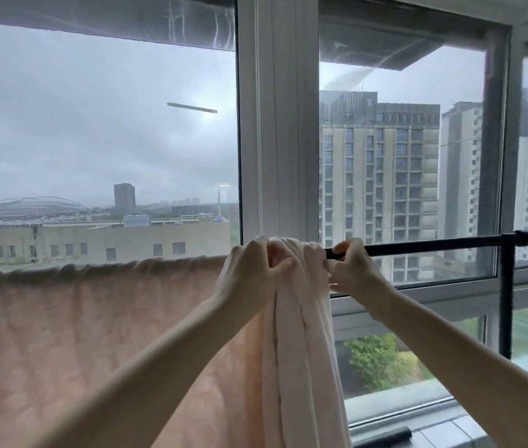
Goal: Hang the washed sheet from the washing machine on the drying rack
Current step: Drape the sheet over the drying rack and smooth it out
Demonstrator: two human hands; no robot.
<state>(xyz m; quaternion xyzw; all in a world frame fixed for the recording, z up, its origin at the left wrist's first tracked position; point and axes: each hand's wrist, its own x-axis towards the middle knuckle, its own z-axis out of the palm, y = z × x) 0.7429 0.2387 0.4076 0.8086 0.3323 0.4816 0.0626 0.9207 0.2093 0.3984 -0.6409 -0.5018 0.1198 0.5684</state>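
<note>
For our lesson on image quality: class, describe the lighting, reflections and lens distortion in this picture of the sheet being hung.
Head view: flat overcast daylight through the window backlights everything, no hard shadows; head view: a pale streak reflects on its glass; head view: the wide-angle lens slants the rail; left hand, right hand and sheet look sharp.

L hand [254, 270], R hand [351, 270] grip bunched sheet [301, 334] atop black rack bar [417, 246]; rest spread left.
</note>
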